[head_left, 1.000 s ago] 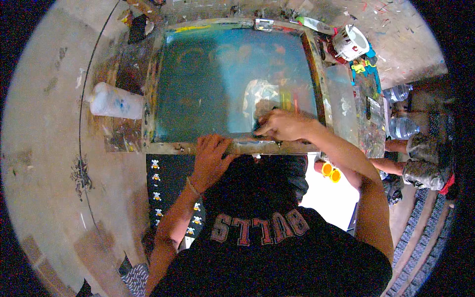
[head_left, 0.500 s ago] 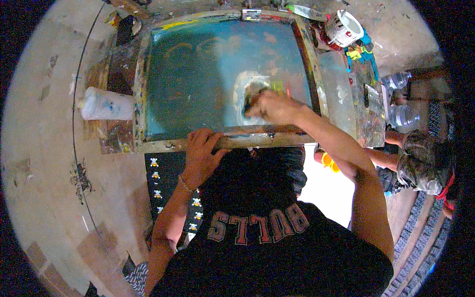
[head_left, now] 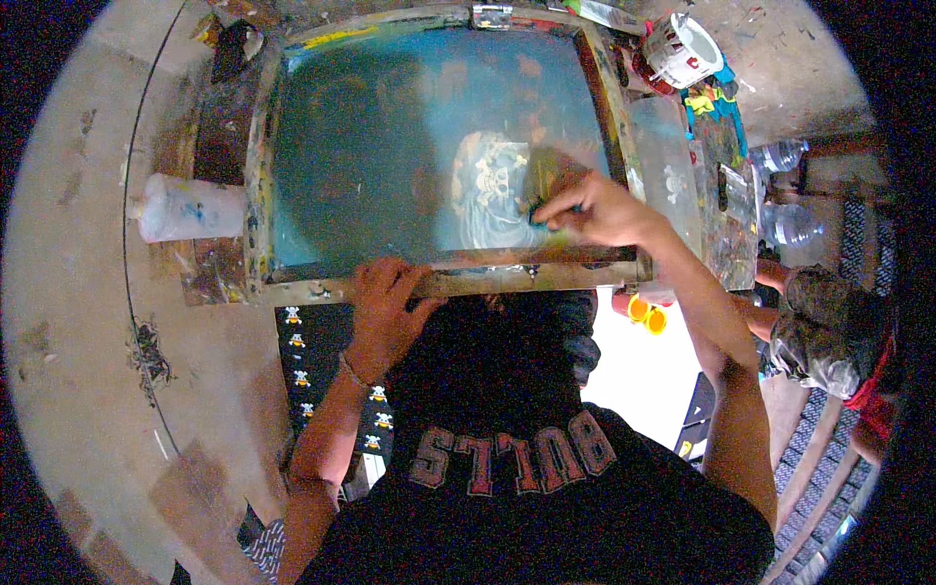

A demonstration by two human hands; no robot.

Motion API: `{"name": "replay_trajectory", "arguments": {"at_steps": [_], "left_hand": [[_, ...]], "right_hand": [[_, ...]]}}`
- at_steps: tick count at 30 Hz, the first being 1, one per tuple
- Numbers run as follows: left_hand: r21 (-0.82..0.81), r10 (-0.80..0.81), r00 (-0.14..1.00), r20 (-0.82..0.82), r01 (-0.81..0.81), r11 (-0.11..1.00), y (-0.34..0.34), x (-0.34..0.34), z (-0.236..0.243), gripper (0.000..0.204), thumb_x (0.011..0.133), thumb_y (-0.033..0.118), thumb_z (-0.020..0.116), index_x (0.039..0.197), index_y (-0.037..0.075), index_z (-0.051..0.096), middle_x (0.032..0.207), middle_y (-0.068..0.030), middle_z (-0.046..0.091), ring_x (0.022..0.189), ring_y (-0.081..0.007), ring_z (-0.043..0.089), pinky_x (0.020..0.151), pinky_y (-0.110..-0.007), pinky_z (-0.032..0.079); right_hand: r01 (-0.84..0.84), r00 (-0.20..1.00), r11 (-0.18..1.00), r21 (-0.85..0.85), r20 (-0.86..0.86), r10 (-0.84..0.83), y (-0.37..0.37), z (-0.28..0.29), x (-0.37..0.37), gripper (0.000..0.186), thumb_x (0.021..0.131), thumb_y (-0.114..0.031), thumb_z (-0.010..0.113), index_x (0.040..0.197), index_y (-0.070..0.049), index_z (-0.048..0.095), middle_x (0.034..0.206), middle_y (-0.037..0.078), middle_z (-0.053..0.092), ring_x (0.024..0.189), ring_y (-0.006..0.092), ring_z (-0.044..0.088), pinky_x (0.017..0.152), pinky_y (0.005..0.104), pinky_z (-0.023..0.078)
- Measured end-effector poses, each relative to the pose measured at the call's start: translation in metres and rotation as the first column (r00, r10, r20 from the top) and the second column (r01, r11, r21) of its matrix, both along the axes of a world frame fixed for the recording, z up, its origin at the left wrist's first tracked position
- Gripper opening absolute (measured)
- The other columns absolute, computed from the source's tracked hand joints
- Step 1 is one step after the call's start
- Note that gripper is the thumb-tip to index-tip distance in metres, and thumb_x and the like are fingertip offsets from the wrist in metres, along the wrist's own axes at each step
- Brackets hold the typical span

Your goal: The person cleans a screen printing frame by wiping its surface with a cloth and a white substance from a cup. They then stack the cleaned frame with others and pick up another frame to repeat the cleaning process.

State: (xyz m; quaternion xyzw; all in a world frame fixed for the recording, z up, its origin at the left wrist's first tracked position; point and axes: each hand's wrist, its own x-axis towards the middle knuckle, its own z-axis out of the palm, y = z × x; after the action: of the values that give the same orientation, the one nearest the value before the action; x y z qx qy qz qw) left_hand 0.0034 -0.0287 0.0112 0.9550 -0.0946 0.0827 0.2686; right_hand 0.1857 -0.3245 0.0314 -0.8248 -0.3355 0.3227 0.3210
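While the left hand (head_left: 385, 310) is curling over the framed screen (head_left: 419, 146) just ahead, the right hand (head_left: 606, 211) is pinching something dark (head_left: 538, 210), blurred; mesh probably needing gentleness, stiff rails suiting grip.

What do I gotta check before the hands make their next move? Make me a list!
1. Left hand on the near edge of the wooden frame: ok.
2. Right hand over the blue screen: ok.
3. Something held in the right fingers: cannot tell; that spot is dark and blurred.
4. White skull showing in the pale patch: ok, not covered by the hand.
5. Frame free of paint marks: not ok; there's a yellow smear at the far left.
6. White bottle outside the frame: ok, on the left.
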Motion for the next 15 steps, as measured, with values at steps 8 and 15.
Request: {"name": "replay_trajectory", "arguments": {"at_steps": [8, 15], "left_hand": [[-0.025, -0.012, 1.0, 0.022, 0.013, 1.0, 0.001, 0.001, -0.006, 0.047, 0.066, 0.024, 0.083, 0.107, 0.008, 0.066, 0.101, -0.0098, 0.059, 0.101, -0.0327, 0.055, 0.092, -0.046, 0.041], [-0.056, -0.002, 0.999, 0.053, 0.005, 0.998, 0.001, 0.0, -0.009, 0.047, 0.065, 0.024, 0.082, 0.106, 0.007, 0.066, 0.101, -0.0102, 0.059, 0.101, -0.0327, 0.055, 0.093, -0.047, 0.04]], "right_hand": [[0.14, 0.838, 0.99, 0.002, 0.533, -0.12, -0.028, -0.003, 0.002, 0.034, 0.09, -0.016, 0.066, 0.12, -0.002, 0.062, 0.119, 0.014, 0.062, 0.105, 0.0277, 0.06, 0.091, 0.0378, 0.049], [0.065, 0.892, 0.992, -0.106, 0.453, -0.01, -0.024, -0.012, -0.028, 0.046, 0.083, -0.019, 0.068, 0.128, -0.009, 0.059, 0.141, 0.02, 0.046, 0.13, 0.0391, 0.043, 0.109, 0.044, 0.039]]}}
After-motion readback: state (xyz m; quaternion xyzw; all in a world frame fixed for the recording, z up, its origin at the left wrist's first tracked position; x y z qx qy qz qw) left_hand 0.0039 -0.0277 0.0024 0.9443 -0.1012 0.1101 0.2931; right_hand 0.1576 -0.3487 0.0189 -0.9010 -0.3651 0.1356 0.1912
